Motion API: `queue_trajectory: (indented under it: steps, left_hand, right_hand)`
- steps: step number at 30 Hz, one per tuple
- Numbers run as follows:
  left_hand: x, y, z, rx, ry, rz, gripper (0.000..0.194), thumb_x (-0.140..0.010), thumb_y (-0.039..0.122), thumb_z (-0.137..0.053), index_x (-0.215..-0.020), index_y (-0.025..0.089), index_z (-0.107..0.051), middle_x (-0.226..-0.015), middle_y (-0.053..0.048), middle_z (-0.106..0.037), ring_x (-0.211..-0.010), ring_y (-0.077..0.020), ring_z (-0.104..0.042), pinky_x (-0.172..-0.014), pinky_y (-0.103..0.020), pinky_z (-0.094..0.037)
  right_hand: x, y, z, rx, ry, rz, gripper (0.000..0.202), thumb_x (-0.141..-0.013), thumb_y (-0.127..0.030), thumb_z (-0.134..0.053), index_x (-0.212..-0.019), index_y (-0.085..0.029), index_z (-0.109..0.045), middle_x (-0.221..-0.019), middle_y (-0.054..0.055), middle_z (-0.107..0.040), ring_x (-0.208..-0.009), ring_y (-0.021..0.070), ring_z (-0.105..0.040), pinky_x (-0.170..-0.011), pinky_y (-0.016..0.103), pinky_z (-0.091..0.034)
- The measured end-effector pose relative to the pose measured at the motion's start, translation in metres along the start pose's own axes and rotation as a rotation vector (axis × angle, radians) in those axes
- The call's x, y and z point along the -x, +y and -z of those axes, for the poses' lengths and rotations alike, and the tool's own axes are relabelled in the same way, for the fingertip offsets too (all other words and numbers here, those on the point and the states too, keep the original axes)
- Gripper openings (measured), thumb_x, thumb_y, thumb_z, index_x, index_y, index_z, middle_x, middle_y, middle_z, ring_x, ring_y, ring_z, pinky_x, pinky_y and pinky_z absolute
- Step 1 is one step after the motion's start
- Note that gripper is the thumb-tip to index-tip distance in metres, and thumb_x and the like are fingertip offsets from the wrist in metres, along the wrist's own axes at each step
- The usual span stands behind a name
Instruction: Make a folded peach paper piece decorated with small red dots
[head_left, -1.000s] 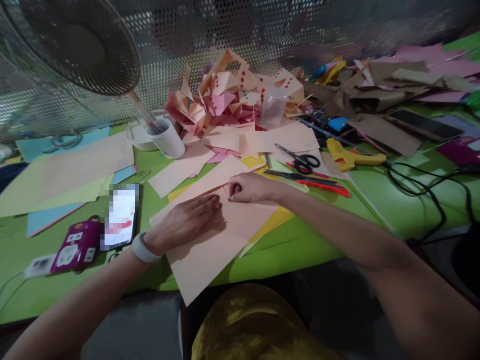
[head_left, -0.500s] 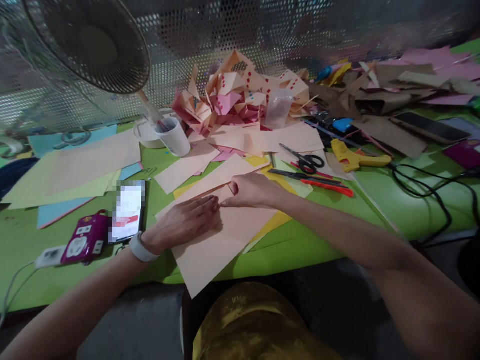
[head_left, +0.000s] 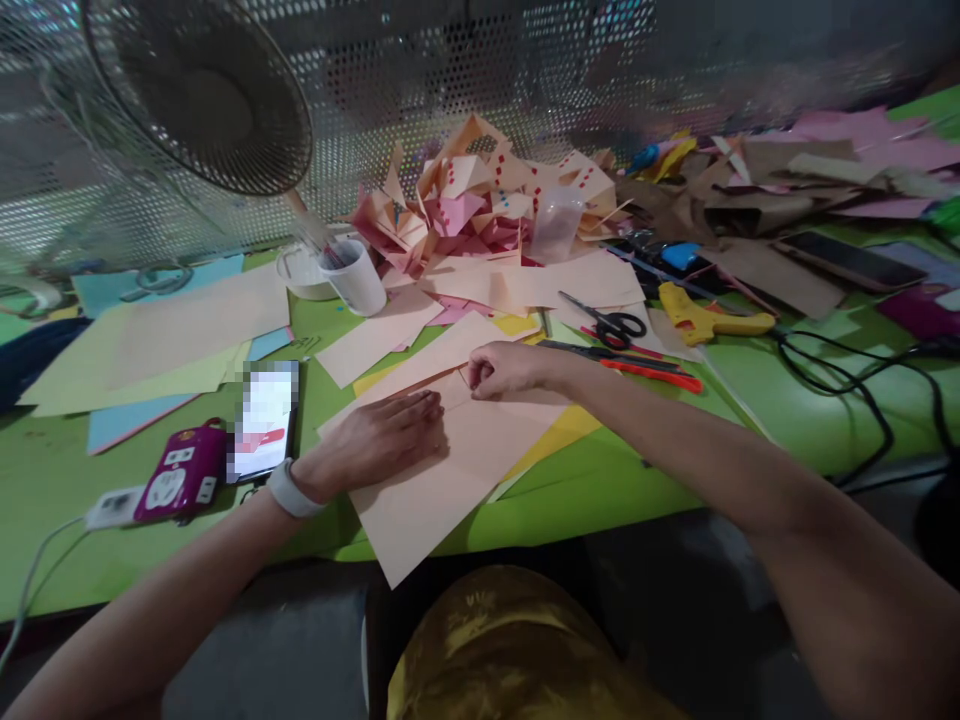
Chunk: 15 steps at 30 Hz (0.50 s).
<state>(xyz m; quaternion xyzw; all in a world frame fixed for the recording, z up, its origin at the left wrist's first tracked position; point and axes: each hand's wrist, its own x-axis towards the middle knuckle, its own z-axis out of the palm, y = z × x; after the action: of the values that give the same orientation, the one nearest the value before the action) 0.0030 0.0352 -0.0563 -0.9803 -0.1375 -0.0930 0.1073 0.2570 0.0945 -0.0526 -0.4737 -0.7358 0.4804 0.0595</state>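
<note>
A pale peach sheet of paper [head_left: 442, 500] lies at an angle near the table's front edge, one corner jutting over it. My left hand [head_left: 386, 440] rests flat on this sheet, fingers stretched out and close together, with a pale band on the wrist. Just right of its fingertips, my right hand [head_left: 506, 368] is curled, thumb and fingers drawn together at a short dark line on the paper. What it holds, if anything, is hidden. Another peach strip [head_left: 450, 350] lies behind the hands, and yellow paper [head_left: 555, 440] shows underneath.
Black scissors [head_left: 611, 322], a red-orange handled cutter [head_left: 652, 375] and a yellow glue gun [head_left: 705, 318] lie to the right. A lit phone [head_left: 262, 420] and purple power strip [head_left: 180, 470] lie left. Behind are a white cup [head_left: 356, 280], a fan [head_left: 202, 100] and crumpled peach paper [head_left: 465, 190].
My right hand has shifted slightly right, away from my left fingertips, its fingers curled in more. My left hand stays flat on the sheet. The whole view has shifted slightly.
</note>
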Motion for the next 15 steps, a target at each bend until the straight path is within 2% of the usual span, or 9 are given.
queue_trajectory:
  steps: [3,5,7,11,13,15]
  left_hand:
    - [0.002,-0.001,0.000,0.039,-0.007,0.018,0.028,-0.100,0.027,-0.050,-0.122,0.013,-0.060,-0.131,-0.015,-0.066,-0.129,-0.0251,-0.057,-0.108,-0.041,-0.050]
    - [0.004,-0.001,0.001,0.064,-0.017,0.051,0.033,-0.099,0.030,-0.052,-0.125,0.011,-0.058,-0.132,-0.017,-0.064,-0.129,-0.0259,-0.057,-0.107,-0.041,-0.050]
    - [0.006,0.002,0.002,0.064,-0.014,0.067,0.037,-0.098,0.034,-0.053,-0.126,0.009,-0.057,-0.131,-0.018,-0.065,-0.128,-0.0274,-0.058,-0.106,-0.042,-0.051]
    - [0.007,0.006,0.003,0.060,0.045,0.096,0.029,-0.098,0.028,-0.053,-0.122,0.014,-0.060,-0.128,-0.013,-0.068,-0.120,-0.0257,-0.063,-0.099,-0.041,-0.056]
    - [0.005,0.005,0.004,0.082,0.083,0.125,0.026,-0.098,0.022,-0.052,-0.122,0.017,-0.061,-0.123,-0.010,-0.070,-0.113,-0.0225,-0.068,-0.093,-0.037,-0.058]
    - [0.001,0.001,0.005,0.083,0.116,0.178,0.027,-0.098,0.020,-0.051,-0.123,0.019,-0.061,-0.119,-0.009,-0.072,-0.106,-0.0212,-0.070,-0.089,-0.036,-0.059]
  right_hand:
    - [0.001,0.005,-0.001,-0.086,0.003,0.021,0.012,-0.066,-0.011,-0.066,-0.075,-0.018,-0.063,-0.066,-0.001,-0.064,-0.061,0.0124,-0.059,-0.055,0.022,-0.042]
    - [0.005,0.007,-0.002,-0.109,0.020,0.045,0.011,-0.070,-0.013,-0.065,-0.080,-0.017,-0.063,-0.067,-0.001,-0.064,-0.059,0.0120,-0.058,-0.054,0.022,-0.042]
    - [0.011,0.007,-0.002,-0.040,0.097,0.101,0.011,-0.076,-0.017,-0.063,-0.086,-0.017,-0.064,-0.072,0.000,-0.066,-0.061,0.0121,-0.058,-0.056,0.023,-0.042]
    - [0.024,0.009,-0.003,0.508,0.322,0.347,0.016,-0.085,-0.025,-0.066,-0.098,-0.015,-0.067,-0.099,0.009,-0.070,-0.091,0.0206,-0.062,-0.073,0.028,-0.044]
    - [0.027,0.013,-0.005,0.768,0.324,0.466,0.020,-0.090,-0.027,-0.066,-0.103,-0.012,-0.067,-0.107,0.013,-0.069,-0.102,0.0246,-0.060,-0.080,0.032,-0.044]
    - [0.026,0.018,-0.007,0.916,0.289,0.540,0.016,-0.094,-0.023,-0.061,-0.104,-0.012,-0.066,-0.104,0.014,-0.070,-0.100,0.0239,-0.061,-0.082,0.033,-0.044]
